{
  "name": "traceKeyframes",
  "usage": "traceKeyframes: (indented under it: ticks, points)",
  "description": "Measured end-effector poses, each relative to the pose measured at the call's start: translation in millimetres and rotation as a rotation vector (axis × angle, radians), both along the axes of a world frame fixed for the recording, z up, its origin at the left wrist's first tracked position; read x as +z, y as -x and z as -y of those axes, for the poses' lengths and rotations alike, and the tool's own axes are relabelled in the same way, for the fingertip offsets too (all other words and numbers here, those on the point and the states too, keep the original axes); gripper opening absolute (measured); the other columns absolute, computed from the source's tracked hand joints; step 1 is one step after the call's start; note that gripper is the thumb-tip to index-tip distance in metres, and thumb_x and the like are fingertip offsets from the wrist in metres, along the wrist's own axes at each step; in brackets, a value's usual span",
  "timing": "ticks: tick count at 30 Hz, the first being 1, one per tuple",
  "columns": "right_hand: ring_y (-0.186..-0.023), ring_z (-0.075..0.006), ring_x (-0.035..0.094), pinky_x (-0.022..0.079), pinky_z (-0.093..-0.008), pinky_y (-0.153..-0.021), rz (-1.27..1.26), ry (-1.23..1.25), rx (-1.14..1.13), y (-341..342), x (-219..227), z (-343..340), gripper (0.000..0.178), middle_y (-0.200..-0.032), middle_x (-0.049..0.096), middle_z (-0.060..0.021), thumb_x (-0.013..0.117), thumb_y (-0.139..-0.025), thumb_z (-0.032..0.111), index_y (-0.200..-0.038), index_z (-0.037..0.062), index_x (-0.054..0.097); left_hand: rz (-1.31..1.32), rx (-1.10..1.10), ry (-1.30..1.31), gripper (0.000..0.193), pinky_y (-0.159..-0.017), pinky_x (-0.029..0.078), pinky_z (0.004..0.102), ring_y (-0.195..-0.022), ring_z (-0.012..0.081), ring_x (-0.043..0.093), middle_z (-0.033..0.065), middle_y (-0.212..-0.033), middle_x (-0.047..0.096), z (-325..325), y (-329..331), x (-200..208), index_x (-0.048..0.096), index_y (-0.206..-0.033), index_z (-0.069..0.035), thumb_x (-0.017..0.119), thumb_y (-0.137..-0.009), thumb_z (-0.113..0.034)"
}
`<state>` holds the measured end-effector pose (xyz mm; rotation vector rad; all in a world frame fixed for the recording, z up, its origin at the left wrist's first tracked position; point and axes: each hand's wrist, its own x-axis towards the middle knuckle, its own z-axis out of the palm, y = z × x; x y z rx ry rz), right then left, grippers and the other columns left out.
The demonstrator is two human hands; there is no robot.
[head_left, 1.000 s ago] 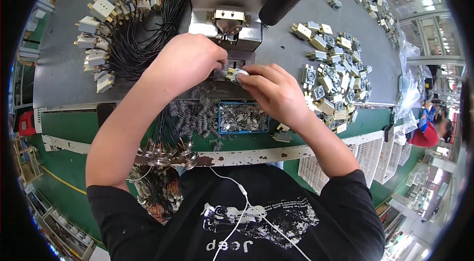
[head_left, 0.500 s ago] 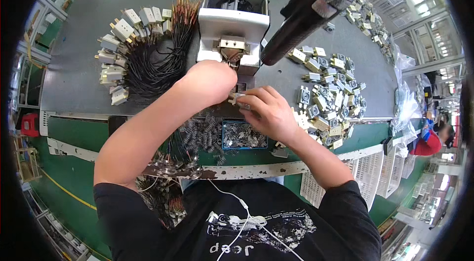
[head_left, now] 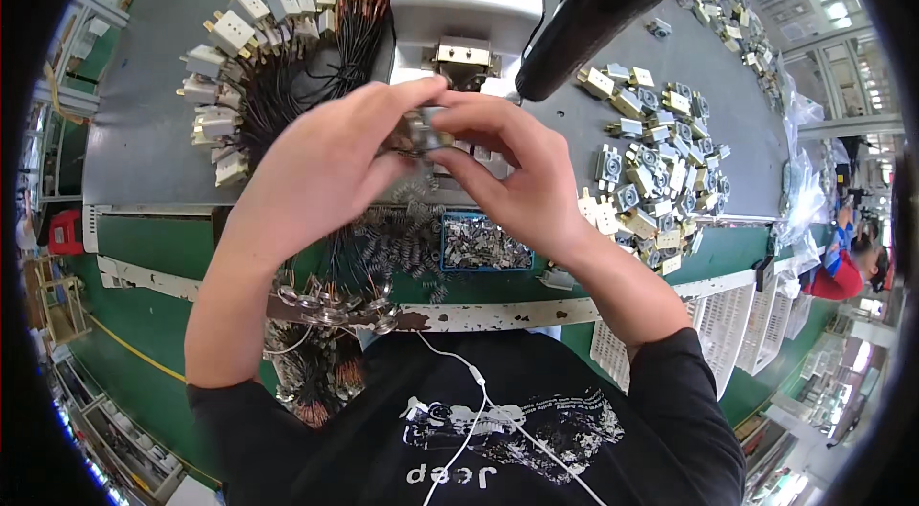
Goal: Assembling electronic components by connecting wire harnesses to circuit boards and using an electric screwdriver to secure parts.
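Observation:
In front of the white bench machine (head_left: 464,13) my two hands meet over a small grey metal part (head_left: 421,131), which is blurred and partly covered by fingers. My left hand (head_left: 330,147) is closed on its left side, with the fingertips smeared by motion. From the right, my right hand (head_left: 522,157) pinches the same part between thumb and fingers. Just above the hands, the machine's metal fixture (head_left: 464,56) shows. Below them lie loose coil springs (head_left: 407,228) and a blue tray (head_left: 443,247) of small metal pieces.
Cream-and-grey blocks with black wires (head_left: 316,113) are bundled at left. Many loose cream-and-metal blocks (head_left: 661,171) cover the right side. A thick black cylindrical tool (head_left: 603,22) leans in from upper right. Metal rings with wires (head_left: 335,305) sit at the near edge; white crates (head_left: 728,314) stand beyond it.
My left hand has come back from the machine's fixture, and my right hand has risen with the part. Both now meet at it. The whole view has shifted slightly.

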<state>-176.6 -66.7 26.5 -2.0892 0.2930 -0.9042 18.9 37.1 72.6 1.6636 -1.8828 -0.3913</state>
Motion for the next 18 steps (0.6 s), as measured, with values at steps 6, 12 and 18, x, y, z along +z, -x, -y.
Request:
traceKeyframes:
  ticks: [6, 12, 18]
  points:
    - [-0.115, -0.0201, 0.068, 0.054, -0.0336, -0.101, -0.041, -0.119, 0.078, 19.4, 19.2, 9.7, 0.040, -0.129, 0.068, -0.0126, 0.065, -0.096, -0.007, -0.135, -0.0020, 0.059, 0.277, 0.510, 0.314, 0.038, -0.100, 0.050, 0.0411, -0.115, 0.0314, 0.064, 0.0101, -0.126, 0.066, -44.5, -66.1, -13.4, 0.067, -0.125, -0.012, 0.079, -0.089, -0.014]
    - [-0.105, -0.0181, 0.070, 0.055, -0.0316, -0.092, -0.238, -0.136, -0.088, 58.0, -8.0, 8.2, 0.030, -0.113, 0.073, -0.0110, 0.066, -0.094, -0.007, -0.123, 0.0007, 0.070, 0.668, 0.689, -0.001, 0.025, -0.102, 0.047, 0.0425, -0.122, 0.0322, 0.060, 0.0125, -0.130, 0.063, -109.6, -88.6, -39.0, 0.068, -0.113, -0.009, 0.076, -0.091, -0.016]
    - [-0.097, -0.0176, 0.070, 0.055, -0.0305, -0.089, -0.238, -0.088, -0.138, 62.9, 3.0, 5.4, 0.032, -0.110, 0.073, -0.0108, 0.066, -0.091, -0.010, -0.120, 0.0015, 0.071, 0.330, 0.116, 0.076, 0.028, -0.090, 0.051, 0.0416, -0.101, 0.0294, 0.065, 0.0077, -0.104, 0.067, -23.0, -15.6, -34.5, 0.068, -0.109, -0.010, 0.078, -0.082, -0.012]
